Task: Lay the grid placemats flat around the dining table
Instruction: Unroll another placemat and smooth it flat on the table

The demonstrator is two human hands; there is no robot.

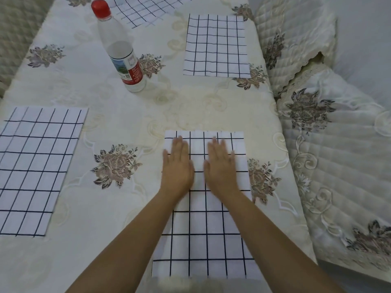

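Brightness: bright, even, soft light across the whole worktop [131, 208].
Shadows: faint and diffuse, none hard-edged.
Glare: only a mild sheen on the clear bottle [121, 47].
Blur: the fingers [179, 142] are smeared; the frame edge at 6 o'clock is smudged.
Distortion: wide-angle bowing; grid lines curve on the placemat at 9 o'clock [31, 166] and the placemat at 12 o'clock [146, 9].
Sharpness: slightly soft overall.
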